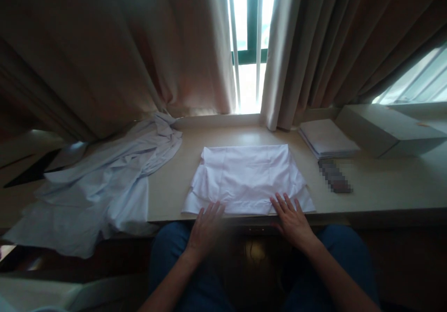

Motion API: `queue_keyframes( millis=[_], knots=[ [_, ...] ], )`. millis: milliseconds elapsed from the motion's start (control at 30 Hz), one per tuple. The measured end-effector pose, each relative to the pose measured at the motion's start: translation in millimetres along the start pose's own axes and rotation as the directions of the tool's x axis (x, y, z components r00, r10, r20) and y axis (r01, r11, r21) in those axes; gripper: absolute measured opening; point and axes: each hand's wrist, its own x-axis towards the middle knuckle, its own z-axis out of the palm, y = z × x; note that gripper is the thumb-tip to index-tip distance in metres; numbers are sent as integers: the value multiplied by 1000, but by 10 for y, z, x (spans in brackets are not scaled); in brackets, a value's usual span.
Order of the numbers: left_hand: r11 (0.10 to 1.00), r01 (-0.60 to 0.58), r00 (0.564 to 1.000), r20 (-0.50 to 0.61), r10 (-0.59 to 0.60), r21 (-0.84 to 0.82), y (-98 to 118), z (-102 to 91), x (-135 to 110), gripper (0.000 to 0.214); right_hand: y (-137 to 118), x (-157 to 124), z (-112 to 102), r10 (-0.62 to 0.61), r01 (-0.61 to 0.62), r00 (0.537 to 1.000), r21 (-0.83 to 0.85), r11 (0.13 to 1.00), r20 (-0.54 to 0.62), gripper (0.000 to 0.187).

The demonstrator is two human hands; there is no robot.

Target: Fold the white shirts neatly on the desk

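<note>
Showing wrinkles, folded white cloth (249,172) meets the right hand (292,221), fingers (288,202) spread, and the left hand (205,228), blurred, seemingly likewise.

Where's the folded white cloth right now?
In the head view, the folded white cloth lies centrally on the pale tabletop, by the bare left hand and bare right hand, right of the crumpled white cloth.

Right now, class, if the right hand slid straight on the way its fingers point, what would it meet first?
The right hand would first meet the folded white cloth; its fingertips overlap the near edge in view, though touching or hovering is hard to tell.
</note>
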Motion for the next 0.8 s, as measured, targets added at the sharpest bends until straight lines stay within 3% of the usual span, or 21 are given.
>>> queue_keyframes(
  millis=[333,533,667,800],
  knots=[
    [999,25,996,-89,-28,-40,81,-32,-184,59,-116,-74,-27,47,-52,997,-75,996,-63,72],
    [975,223,960,-172,-219,6,20,66,-157,62,-171,-63,0,40,-55,993,-128,990,-112,60],
    [978,211,963,-171,-207,6,-54,164,-143,61,-194,-60,16,8,-31,991,-169,985,-137,65],
    [981,193,968,-160,-191,-3,-96,144,-190,59,-197,-81,33,-9,-24,987,-204,979,-160,64]
  ],
)
